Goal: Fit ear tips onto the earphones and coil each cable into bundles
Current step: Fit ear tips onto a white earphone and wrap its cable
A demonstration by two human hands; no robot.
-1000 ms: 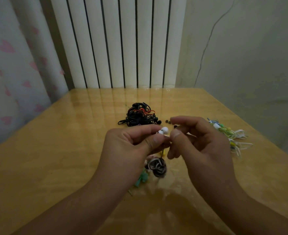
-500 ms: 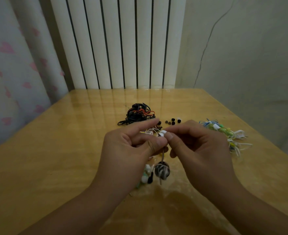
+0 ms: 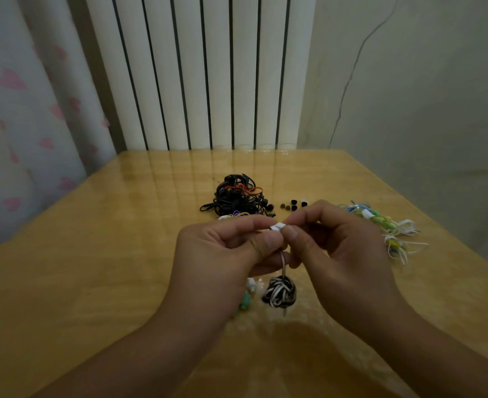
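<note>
Far left, a pale curtain (image 3: 21, 116) with pink hearts hangs beside a white ribbed radiator (image 3: 199, 70); a glossy wooden table (image 3: 79, 268) runs from it toward the viewer. Left hand (image 3: 217, 254) raised above the table's middle, fingers curled, thumb and forefinger pinching a small white earbud (image 3: 277, 226). Just under that hand, on the table: a white piece and a green piece (image 3: 245, 300), too small to identify. From the pinch a thin cable drops to a wound black-and-white cable bundle (image 3: 280, 291), which hangs between the two wrists, at or just above the tabletop; cannot tell which. Behind the hands, a tangled black pile of earphones (image 3: 235, 198) with an orange strand, and yellow and purple loops at its near edge. Right of that pile, a few loose dark ear tips (image 3: 293, 204) lie scattered on the wood. Right hand (image 3: 340, 254) meets the left at the earbud, fingers curled, thumb and forefinger pinching its other side. Whether a tip is seated on it cannot be made out. Far right, near the table edge, a heap of white, green and blue earphones (image 3: 389, 231), well apart from the black pile.
</note>
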